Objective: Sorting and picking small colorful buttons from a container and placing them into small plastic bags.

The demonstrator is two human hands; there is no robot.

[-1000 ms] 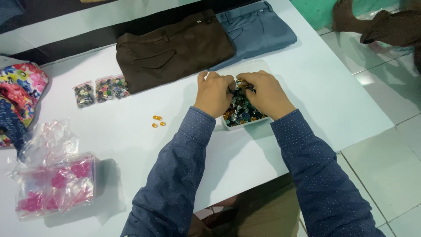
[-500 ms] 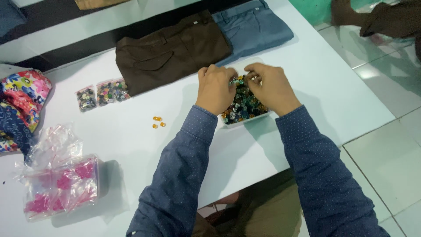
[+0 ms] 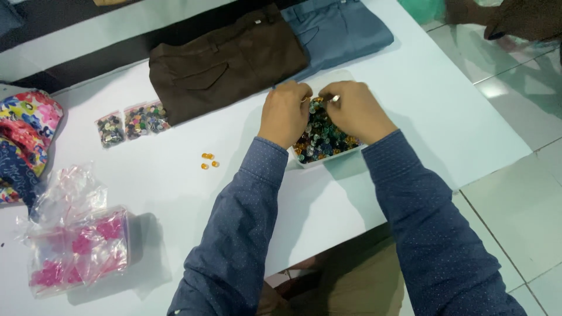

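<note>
Both hands, left [image 3: 285, 114] and right [image 3: 355, 111], knuckles up, fingers curled and pinching among mixed buttons [image 3: 321, 137] in a white tray [image 3: 328, 159].

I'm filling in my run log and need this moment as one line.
left hand: in tray of buttons | right hand: same tray, fingers pinched | beside: three orange buttons, brown trousers | surface: white table

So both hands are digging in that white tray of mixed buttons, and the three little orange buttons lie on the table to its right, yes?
Not quite. In the head view the three orange buttons lie left of the white tray, not right. Both the left hand and right hand are indeed in it.
</note>
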